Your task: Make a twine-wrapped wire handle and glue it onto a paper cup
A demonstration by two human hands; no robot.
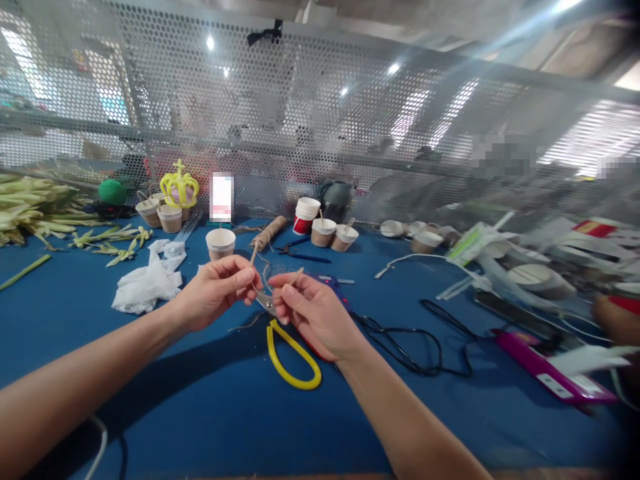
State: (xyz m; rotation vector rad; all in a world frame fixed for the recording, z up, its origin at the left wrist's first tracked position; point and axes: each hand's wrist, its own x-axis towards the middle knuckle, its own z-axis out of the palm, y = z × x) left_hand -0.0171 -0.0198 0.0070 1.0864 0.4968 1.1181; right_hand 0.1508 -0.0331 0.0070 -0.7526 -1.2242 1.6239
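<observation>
My left hand [223,290] pinches a thin tan stick [253,255] upright between thumb and fingertips. Close beside it, my right hand [313,310] is closed with thumb against fingers, and a short thin tan piece [300,272] pokes out above them; whether this is twine or a stick I cannot tell. Beneath both hands lie scissors [295,380] with one yellow handle loop and a red one mostly hidden by my right hand. A roll of brown twine [270,233] rests just beyond the left fingertips, and a loose strand hangs near the hands.
Dark-handled pliers [307,257] and several paper cups [221,241] stand behind my hands. Crumpled white tissue [150,280] and pale green leaf-like strips [30,207] are at left. Black cable [410,353], a magenta device [545,373] and plastic clutter lie right. A perforated metal screen [280,100] closes the back.
</observation>
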